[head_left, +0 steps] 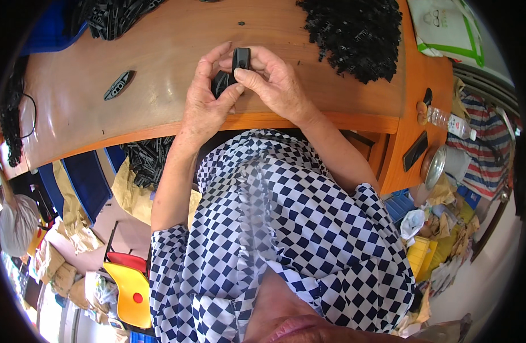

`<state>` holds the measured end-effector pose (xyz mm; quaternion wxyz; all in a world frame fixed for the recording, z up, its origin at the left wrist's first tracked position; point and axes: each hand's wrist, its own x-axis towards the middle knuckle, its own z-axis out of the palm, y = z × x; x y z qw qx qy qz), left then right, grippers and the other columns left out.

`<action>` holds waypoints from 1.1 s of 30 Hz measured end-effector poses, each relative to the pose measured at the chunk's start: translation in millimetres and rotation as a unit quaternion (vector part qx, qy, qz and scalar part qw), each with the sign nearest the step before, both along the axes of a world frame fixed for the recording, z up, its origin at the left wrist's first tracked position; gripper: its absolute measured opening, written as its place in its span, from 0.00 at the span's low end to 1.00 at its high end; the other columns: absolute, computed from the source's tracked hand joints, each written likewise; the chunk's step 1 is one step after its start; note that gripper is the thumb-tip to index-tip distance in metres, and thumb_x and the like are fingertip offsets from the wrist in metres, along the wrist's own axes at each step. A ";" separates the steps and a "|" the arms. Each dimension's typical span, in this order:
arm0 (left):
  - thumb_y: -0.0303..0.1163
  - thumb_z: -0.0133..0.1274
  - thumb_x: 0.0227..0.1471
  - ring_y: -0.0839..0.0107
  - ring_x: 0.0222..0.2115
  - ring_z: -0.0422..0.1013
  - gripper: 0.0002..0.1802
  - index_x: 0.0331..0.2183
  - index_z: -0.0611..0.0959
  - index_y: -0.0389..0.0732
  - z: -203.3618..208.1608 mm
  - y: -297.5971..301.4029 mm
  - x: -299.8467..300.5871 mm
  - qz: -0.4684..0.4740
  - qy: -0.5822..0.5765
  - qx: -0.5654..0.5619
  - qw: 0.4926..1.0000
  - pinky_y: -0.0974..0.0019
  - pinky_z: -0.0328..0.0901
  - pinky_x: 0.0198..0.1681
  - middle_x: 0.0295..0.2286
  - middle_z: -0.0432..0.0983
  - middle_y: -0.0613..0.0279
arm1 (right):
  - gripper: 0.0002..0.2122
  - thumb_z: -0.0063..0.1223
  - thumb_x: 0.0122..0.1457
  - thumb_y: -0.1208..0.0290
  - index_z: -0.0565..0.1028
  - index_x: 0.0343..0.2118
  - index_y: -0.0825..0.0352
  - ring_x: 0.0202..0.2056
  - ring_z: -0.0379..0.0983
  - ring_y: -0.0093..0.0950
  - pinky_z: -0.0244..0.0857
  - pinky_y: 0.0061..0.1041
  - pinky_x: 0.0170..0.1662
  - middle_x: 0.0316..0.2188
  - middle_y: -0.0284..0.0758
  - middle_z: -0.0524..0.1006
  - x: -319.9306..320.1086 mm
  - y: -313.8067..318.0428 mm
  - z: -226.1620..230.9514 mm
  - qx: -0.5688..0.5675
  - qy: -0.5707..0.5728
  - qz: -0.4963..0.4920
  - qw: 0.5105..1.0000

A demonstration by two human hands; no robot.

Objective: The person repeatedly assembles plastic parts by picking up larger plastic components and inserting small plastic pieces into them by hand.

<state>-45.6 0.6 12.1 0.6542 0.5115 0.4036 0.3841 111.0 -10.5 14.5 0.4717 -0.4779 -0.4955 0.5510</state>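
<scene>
Above the table [160, 66], my left hand [204, 97] grasps a dark part [220, 84]; my right hand [278, 83] pinches a black piece [241, 59] beside it. Work seems midway; whether the heap [357, 37] is finished, I can't tell.

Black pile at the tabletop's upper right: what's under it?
The pile of small black pieces rests on the wooden tabletop, which shows along its near edge. What lies beneath its middle is covered.
</scene>
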 end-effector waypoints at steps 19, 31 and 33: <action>0.24 0.52 0.55 0.66 0.35 0.77 0.32 0.59 0.60 0.40 -1.5 -11.3 -0.6 -0.116 -0.134 -0.107 0.978 0.76 0.73 0.27 0.43 0.72 0.51 | 0.22 0.44 0.64 0.73 0.59 0.59 0.72 0.36 0.77 0.25 0.72 0.20 0.38 0.44 0.45 0.77 34.9 -20.8 13.0 -0.057 -0.036 0.094 0.993; 0.25 0.52 0.56 0.64 0.34 0.78 0.32 0.59 0.60 0.38 -8.2 -19.6 1.1 -0.124 -0.142 -0.079 0.979 0.76 0.74 0.26 0.45 0.71 0.47 | 0.28 0.47 0.59 0.78 0.54 0.63 0.67 0.49 0.73 0.32 0.72 0.25 0.47 0.46 0.47 0.75 38.8 -26.0 13.5 -0.063 -0.079 0.145 0.984; 0.25 0.52 0.55 0.64 0.34 0.78 0.32 0.59 0.60 0.37 -12.4 -18.8 -1.9 -0.126 -0.149 -0.084 0.977 0.76 0.75 0.26 0.45 0.71 0.48 | 0.27 0.48 0.58 0.78 0.57 0.61 0.68 0.38 0.77 0.29 0.75 0.23 0.38 0.45 0.46 0.75 32.5 -26.6 8.6 -0.039 -0.048 0.122 0.991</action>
